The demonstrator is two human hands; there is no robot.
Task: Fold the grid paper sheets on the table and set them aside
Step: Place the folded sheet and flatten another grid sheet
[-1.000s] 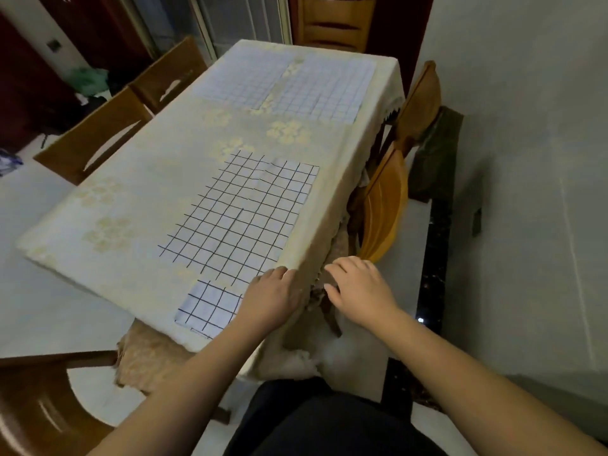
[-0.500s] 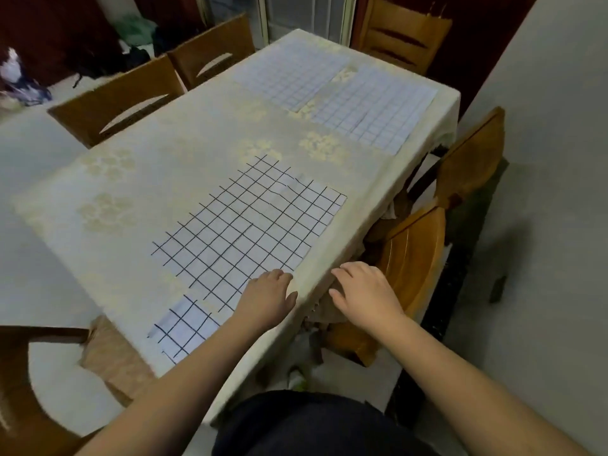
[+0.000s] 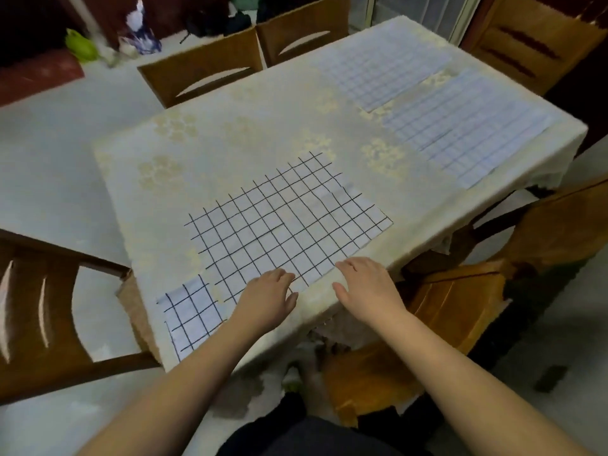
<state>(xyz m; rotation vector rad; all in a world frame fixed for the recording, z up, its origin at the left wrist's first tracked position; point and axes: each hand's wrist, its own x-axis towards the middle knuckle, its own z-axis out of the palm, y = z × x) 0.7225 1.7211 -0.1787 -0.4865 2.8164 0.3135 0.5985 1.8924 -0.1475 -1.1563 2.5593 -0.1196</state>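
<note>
Wooden chairs (image 3: 210, 70) ringed a table (image 3: 250, 139) under a pale floral cloth, with two faint-lined grid sheets (image 3: 460, 126) lying flat side by side at its far end. Nearer lay a large bold-lined grid sheet (image 3: 283, 225) and, just beside its near left corner, a small folded grid piece (image 3: 190, 317) at the table's edge; the left hand (image 3: 268, 301) rested on the large sheet's near edge with fingers loosely bent, gripping nothing, while the right hand (image 3: 368, 287) lay flat and relaxed at the sheet's near right corner, fingertips touching the paper
</note>
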